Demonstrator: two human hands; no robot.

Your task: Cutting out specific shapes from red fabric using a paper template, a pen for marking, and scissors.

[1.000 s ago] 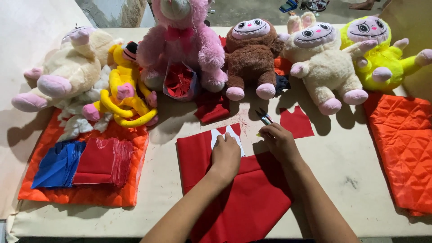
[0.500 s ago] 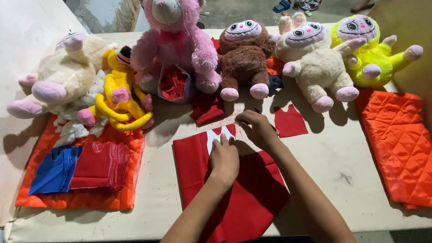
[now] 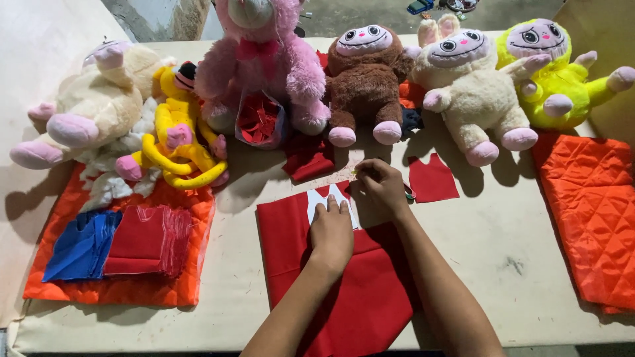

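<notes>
My left hand lies flat on a white paper pattern that rests on a piece of red cloth at the table's near edge. My right hand sits at the pattern's right side, fingers closed on a small yellow-tipped marker whose tip is at the cloth's top edge. A small cut red piece lies just right of that hand.
Several plush toys line the back: cream, yellow, pink, brown, cream, lime. Orange quilted fabric holds blue and red stacks at left. More orange quilted fabric lies right. A pouch of red scraps sits mid-back.
My right hand slid left from the cloth's right side to the top right of the pattern. The left hand stayed pressed on the pattern.
</notes>
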